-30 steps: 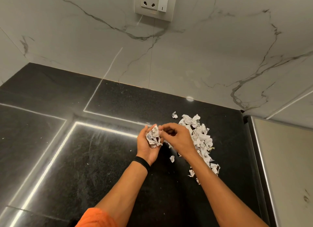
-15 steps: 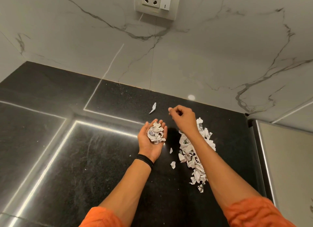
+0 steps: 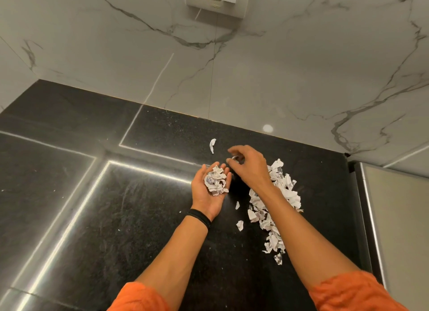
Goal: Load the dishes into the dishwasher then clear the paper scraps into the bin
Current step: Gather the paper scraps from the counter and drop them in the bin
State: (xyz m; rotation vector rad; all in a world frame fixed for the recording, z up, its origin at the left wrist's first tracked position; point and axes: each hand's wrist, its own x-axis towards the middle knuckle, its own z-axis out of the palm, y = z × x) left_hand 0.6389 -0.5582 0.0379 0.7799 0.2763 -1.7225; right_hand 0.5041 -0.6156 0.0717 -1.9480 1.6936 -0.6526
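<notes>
Black stone countertop (image 3: 92, 218), marble wall (image 3: 301, 67) behind. Centre frame: left hand (image 3: 210, 194) is palm up, fingers loosely cupped, carrying a wad of scraps (image 3: 216, 179). A stray scrap (image 3: 212, 145) lies just above it, near the wall. Next right, the right hand (image 3: 249, 165) is palm down, thumb and fingertips pinching a small scrap (image 3: 234, 158). The main pile (image 3: 285, 194) sits centre right, partly under that forearm. Paper looks featherlight and limp, probably drifts; I'd scoop from the pile's edges and pinch only strays.
</notes>
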